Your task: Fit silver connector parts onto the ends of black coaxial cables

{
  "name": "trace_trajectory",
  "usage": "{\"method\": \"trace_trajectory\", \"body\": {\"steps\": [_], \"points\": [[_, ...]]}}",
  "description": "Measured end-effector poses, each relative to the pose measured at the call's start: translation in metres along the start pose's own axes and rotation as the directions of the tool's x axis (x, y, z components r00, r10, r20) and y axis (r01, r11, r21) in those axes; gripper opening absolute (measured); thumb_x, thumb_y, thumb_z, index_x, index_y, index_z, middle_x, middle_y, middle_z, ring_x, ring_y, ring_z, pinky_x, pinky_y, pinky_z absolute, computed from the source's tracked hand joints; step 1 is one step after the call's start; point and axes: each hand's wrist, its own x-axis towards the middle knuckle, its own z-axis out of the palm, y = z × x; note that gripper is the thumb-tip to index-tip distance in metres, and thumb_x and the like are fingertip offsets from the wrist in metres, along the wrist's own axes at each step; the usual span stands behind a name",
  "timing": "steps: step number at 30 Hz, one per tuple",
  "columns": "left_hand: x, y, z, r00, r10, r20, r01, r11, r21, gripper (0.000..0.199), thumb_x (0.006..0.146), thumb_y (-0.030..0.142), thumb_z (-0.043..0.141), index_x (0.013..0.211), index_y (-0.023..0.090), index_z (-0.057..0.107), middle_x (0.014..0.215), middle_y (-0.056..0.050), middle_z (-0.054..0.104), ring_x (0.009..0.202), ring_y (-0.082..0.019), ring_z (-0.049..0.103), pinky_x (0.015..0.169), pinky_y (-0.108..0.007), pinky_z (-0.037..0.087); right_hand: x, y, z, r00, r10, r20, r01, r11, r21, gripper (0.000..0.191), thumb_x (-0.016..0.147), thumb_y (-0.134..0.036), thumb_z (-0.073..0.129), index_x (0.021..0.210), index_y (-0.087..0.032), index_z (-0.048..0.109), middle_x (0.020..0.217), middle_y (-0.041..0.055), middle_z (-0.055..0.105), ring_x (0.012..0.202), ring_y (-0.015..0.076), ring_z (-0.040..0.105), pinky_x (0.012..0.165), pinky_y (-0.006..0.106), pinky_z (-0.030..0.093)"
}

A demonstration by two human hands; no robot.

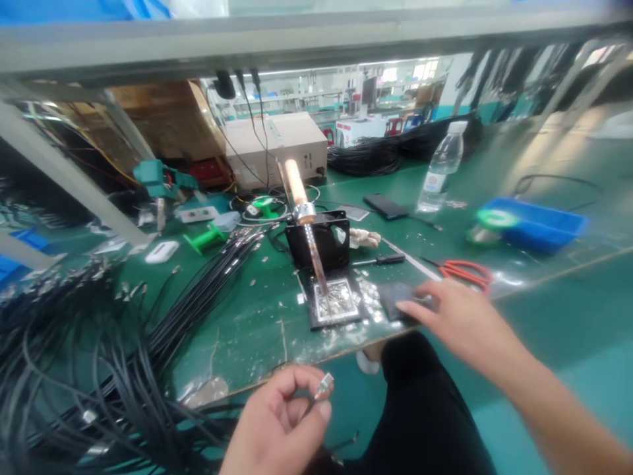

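Note:
My left hand (284, 419) is closed in a pinch on a black cable with a small metal connector (324, 384) at its end, held in front of the bench edge. My right hand (459, 316) rests at the bench's front, thumb and fingers around the right end of a dark grey flat block (393, 300). To the left of that block, small silvery pieces (368, 300) lie scattered. A soldering iron (299, 191) with a wooden handle leans on a black fan-like frame (319, 243), its tip down over a white-rimmed tray (316, 310) of silvery bits.
Bundles of black cables (198, 310) cover the left side. Red-handled scissors (467, 274), a screwdriver (388, 260), a phone (386, 206), a water bottle (442, 168), a blue bin (539, 224) and a solder spool (492, 224) sit behind. A shelf beam (316, 43) crosses overhead.

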Motion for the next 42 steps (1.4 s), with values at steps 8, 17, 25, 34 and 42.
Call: {"method": "trace_trajectory", "body": {"steps": [8,17,25,34,42], "points": [[0.002,-0.004,-0.011,0.993,-0.093,0.078,0.1,0.991,-0.093,0.022,0.082,0.027,0.083,0.097,0.014,0.072,0.082,0.002,0.06,0.053,-0.003,0.034,0.051,-0.021,0.024,-0.009,0.001,-0.004,0.998,0.05,-0.034,-0.046,0.994,0.096,0.044,0.077,-0.063,0.066,0.082,-0.02,0.072,0.075,0.0043,0.071,0.059,0.0155,0.062,0.057,0.026,0.044],[0.011,0.016,0.002,0.991,-0.112,0.07,0.124,0.972,-0.201,0.022,0.078,0.017,0.076,0.099,0.013,0.07,0.074,0.003,0.06,0.047,-0.002,0.028,0.049,-0.022,0.019,-0.055,-0.043,0.008,0.966,-0.049,0.255,-0.111,0.81,0.575,0.053,0.081,-0.057,0.077,0.116,-0.018,0.081,0.108,0.0085,0.08,0.083,0.0188,0.08,0.066,0.021,0.064],[0.014,0.022,0.004,0.997,-0.082,0.007,0.081,0.969,-0.235,0.03,0.071,0.021,0.075,0.097,0.011,0.067,0.095,-0.008,0.076,0.04,0.003,0.031,0.046,-0.021,0.02,-0.055,-0.075,0.036,0.967,-0.12,0.226,-0.032,0.819,0.573,0.043,0.087,-0.049,0.07,0.112,-0.014,0.08,0.082,0.0039,0.077,0.061,0.0119,0.069,0.056,0.019,0.056],[0.003,-0.004,-0.001,0.996,0.09,0.02,-0.088,0.992,-0.092,0.017,0.086,0.026,0.076,0.102,0.019,0.077,0.154,-0.015,0.062,0.04,0.004,0.036,0.037,-0.019,0.023,-0.076,-0.081,0.036,0.945,-0.316,-0.084,0.324,0.868,0.376,0.02,0.094,-0.034,0.065,0.099,-0.025,0.082,0.084,-0.0027,0.073,0.063,0.0051,0.062,0.062,0.014,0.052],[0.007,-0.022,-0.009,0.995,0.092,0.037,-0.089,0.993,-0.072,0.015,0.089,0.028,0.074,0.102,0.024,0.079,0.156,-0.013,0.062,0.036,0.004,0.036,0.034,-0.019,0.022,-0.08,-0.074,0.031,0.953,-0.291,-0.08,0.3,0.881,0.367,0.02,0.092,-0.036,0.067,0.097,-0.024,0.081,0.082,-0.0035,0.075,0.06,0.0051,0.065,0.056,0.012,0.051]]}}
